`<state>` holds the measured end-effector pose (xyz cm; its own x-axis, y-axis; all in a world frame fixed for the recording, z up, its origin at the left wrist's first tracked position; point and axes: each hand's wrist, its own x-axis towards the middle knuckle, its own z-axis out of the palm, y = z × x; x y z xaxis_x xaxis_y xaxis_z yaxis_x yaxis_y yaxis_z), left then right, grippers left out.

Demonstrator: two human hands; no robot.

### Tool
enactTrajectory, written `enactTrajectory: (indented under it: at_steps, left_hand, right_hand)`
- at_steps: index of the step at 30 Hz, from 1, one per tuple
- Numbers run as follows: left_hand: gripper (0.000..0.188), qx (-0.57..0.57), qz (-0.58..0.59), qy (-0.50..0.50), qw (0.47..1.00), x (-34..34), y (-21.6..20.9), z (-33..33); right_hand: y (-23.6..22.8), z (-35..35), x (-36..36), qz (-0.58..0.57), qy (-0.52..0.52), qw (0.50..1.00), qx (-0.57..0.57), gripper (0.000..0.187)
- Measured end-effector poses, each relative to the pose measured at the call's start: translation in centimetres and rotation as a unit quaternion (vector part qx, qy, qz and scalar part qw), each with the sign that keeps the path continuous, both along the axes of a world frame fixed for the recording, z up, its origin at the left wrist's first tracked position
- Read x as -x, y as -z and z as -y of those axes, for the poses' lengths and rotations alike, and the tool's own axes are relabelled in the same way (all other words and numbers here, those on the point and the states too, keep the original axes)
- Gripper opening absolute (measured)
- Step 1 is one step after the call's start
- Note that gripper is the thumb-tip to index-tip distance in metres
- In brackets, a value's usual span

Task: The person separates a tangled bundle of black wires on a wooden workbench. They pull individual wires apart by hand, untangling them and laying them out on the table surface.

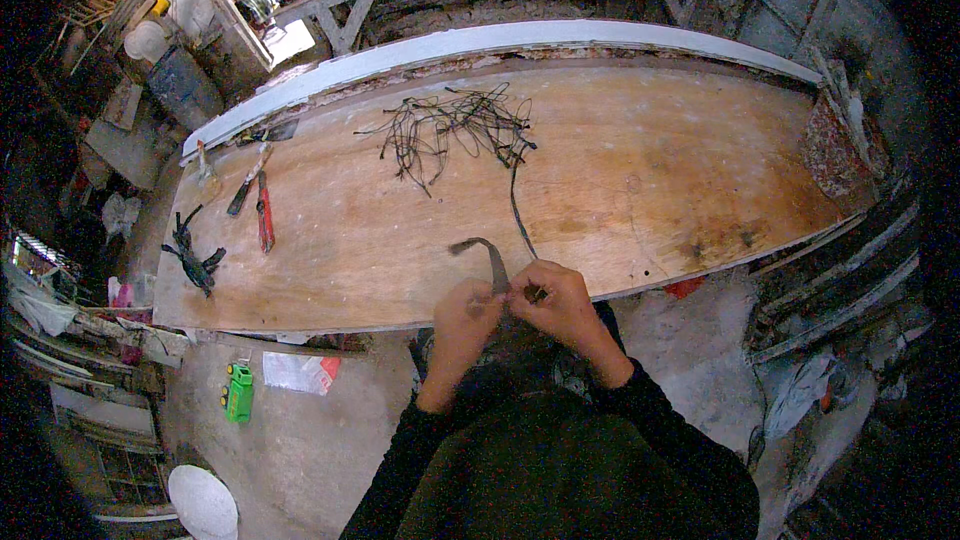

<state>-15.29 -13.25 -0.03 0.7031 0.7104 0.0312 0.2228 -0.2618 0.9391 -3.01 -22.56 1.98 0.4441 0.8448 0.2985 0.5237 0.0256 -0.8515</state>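
Note:
My left hand (pixel 467 318) and my right hand (pixel 562 308) meet at the table's near edge, fingers pinched together. From between them a dark, flat strip (pixel 497 262) rises and bends left at its tip; my left fingers close on its lower part, slightly blurred. A thin black cord (pixel 518 208) runs down into my right fingers. Its far end joins a loose tangle of black cord (pixel 465 128) spread on the wooden tabletop (pixel 340 240). Where strip and cord meet is hidden by my fingers.
At the table's left lie a red-handled tool (pixel 265 215), a scraper-like tool (pixel 243 188) and a black bundle (pixel 194 258). A white rail (pixel 480 38) lines the far edge. On the floor are a green toy truck (pixel 239 393) and a paper sheet (pixel 293 372).

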Motion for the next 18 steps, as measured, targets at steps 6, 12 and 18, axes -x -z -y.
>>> enactTrajectory:
  at_steps: [6, 12, 18]
  left_hand:
    - [0.015, 0.049, 0.038, 0.068, 0.996, 0.1, 0.1, 0.0]
    - [0.020, 0.175, 0.082, 0.109, 0.975, 1.0, -1.6, 0.9]
    - [0.025, 0.364, 0.399, -0.043, 0.841, 6.1, -1.7, -1.4]
  right_hand:
    - [-0.7, 0.6, 0.7, 0.001, 0.018, 1.000, 0.000, 0.008]
    - [-1.3, 1.5, -0.4, -0.034, 0.054, 0.998, 0.004, 0.007]
    - [0.3, 2.7, -4.1, -0.060, 0.141, 0.988, 0.011, 0.007]
